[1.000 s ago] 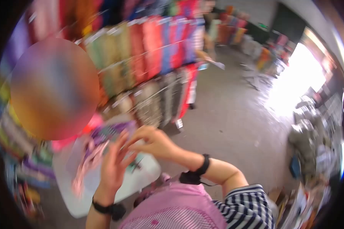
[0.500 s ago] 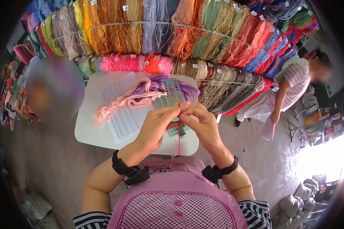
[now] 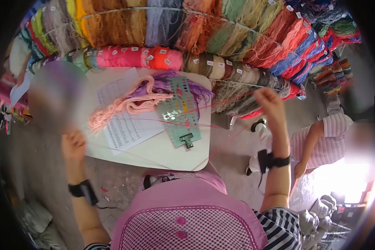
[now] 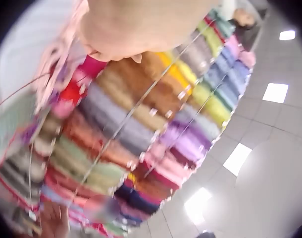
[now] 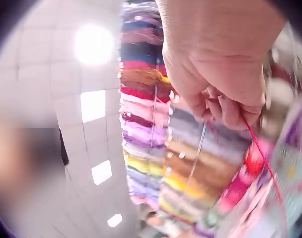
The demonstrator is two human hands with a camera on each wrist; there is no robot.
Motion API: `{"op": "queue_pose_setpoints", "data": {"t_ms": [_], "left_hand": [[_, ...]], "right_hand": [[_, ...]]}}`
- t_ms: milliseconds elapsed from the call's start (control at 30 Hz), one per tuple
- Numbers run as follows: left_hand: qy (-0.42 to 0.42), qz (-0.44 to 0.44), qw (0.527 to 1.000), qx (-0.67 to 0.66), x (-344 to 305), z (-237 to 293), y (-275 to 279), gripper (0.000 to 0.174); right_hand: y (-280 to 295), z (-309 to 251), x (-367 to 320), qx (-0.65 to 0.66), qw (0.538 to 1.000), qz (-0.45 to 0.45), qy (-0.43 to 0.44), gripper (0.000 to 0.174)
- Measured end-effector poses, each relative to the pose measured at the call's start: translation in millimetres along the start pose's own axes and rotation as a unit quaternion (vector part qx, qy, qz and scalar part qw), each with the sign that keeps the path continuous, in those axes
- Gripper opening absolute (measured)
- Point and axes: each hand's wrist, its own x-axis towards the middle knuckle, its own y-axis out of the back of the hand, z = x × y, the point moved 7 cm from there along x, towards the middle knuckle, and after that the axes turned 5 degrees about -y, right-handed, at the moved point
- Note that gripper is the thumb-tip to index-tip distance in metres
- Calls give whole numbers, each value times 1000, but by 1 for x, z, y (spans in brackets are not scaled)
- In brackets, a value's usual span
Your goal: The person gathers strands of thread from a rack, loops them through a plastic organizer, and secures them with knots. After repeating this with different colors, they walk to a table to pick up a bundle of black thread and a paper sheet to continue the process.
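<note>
My right hand (image 3: 271, 108) is raised to the right of the table, its fingers curled around a red thread (image 5: 264, 157) that trails out from under them in the right wrist view. Far to the left, my left hand (image 3: 74, 145) is held off the table's edge with fingers curled, pinching the thread's other side. Thin strands run across between the hands, over a green punched card (image 3: 192, 130) with a clip (image 3: 187, 141) at its lower end. Beside the card lie a pale pink yarn skein (image 3: 133, 107) and a purple skein (image 3: 202, 92).
A white table (image 3: 198, 160) carries printed sheets (image 3: 131, 135) under the pink skein. Behind it hang rows of coloured yarn (image 3: 116, 25) with small labels. To the right, a person in a striped top (image 3: 310, 139) stands close by. Grey sacks (image 3: 35, 214) sit on the floor.
Half a second ago both hands met over the card with the red thread hanging between them. They have since spread wide apart, left and right, drawing the thread out across the table.
</note>
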Motion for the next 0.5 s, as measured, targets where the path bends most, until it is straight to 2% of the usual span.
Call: {"op": "queue_pose_setpoints", "data": {"t_ms": [33,100,133,167,200,233,267,300,333,367,400,433,467,500], "left_hand": [[-84,103,990,52,-5,47,44,10],[-196,180,959,102,-31,135,113,12],[-250,215,932,150,-45,172,138,13],[-248,215,932,151,-56,179,131,13],[-321,267,891,180,-76,196,125,15],[-391,317,839,206,-95,202,114,18],[-391,321,837,207,-95,191,105,18],[-370,328,832,254,-88,175,83,20],[-349,334,823,300,-82,158,58,23],[-334,303,831,326,-73,127,26,22],[-321,275,835,352,-63,96,4,21],[-256,142,894,339,-44,67,0,18],[-188,170,904,343,-39,25,-33,14],[-104,160,910,367,-33,-17,-60,9]], "right_hand": [[36,5,17,-50,996,56,41,12],[120,29,65,-63,983,115,131,10],[157,27,72,-71,967,193,148,10],[181,21,72,-79,946,269,166,9],[183,16,74,-80,946,268,165,9],[192,11,73,14,934,307,185,9],[199,7,72,108,912,340,202,10],[185,-4,72,109,915,334,200,10],[156,-17,68,152,916,309,203,11],[125,-27,65,198,916,281,205,13],[95,-33,64,161,931,264,196,15],[68,-30,66,41,947,264,177,14],[21,-39,58,-5,948,208,241,11],[-19,-35,54,-108,949,181,233,12]]}}
